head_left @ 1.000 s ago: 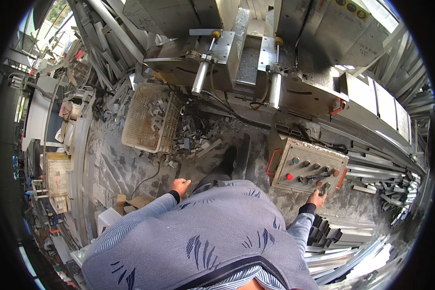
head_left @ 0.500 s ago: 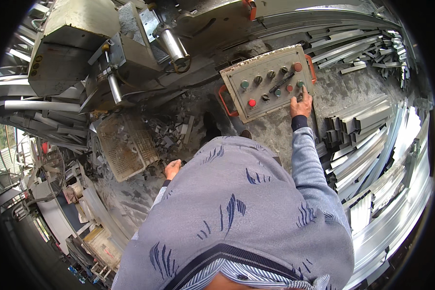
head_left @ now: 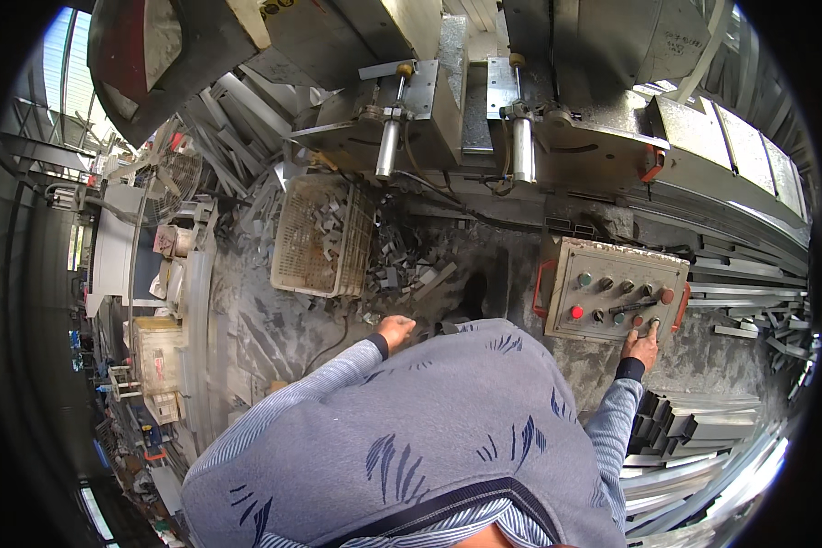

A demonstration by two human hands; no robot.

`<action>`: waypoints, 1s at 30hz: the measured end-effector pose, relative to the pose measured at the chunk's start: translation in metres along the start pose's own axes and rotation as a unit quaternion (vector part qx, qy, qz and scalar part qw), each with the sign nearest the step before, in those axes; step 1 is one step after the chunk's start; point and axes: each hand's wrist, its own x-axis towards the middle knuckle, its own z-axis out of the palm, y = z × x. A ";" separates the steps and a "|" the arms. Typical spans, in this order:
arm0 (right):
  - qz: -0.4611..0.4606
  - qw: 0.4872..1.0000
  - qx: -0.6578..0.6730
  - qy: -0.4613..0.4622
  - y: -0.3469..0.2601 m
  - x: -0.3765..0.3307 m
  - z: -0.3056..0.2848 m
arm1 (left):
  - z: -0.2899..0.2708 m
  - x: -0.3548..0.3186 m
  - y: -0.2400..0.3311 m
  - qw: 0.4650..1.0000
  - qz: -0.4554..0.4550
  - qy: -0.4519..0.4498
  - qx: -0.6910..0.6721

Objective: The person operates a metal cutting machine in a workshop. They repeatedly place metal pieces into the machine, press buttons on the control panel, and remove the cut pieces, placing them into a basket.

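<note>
Spanning the workshop: grey, dusty floor [head_left: 256, 342]. Control box [head_left: 614, 300], flat rectangle, orange-red handle [head_left: 541, 290] at each end, right of centre; right hand [head_left: 640, 349] unclenched, fingertip at its near-right corner. Left hand [head_left: 395, 331], fingers curled, grasp cannot be told. Lattice basket [head_left: 354, 239], left; floor strip between basket and box.

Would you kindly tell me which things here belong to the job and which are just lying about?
Seemingly in the job:
pale rectangular control box with coloured buttons, right hand at its lower right corner
grey metal machine with two silver cylinders

Apparently just lying about:
cream plastic crate holding metal scraps
small grey metal offcuts beside it
long silvery metal profiles
</note>
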 end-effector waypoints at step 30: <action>0.004 0.999 -0.042 0.014 0.002 0.004 0.013 | -0.012 0.004 -0.009 0.999 -0.037 0.011 -0.018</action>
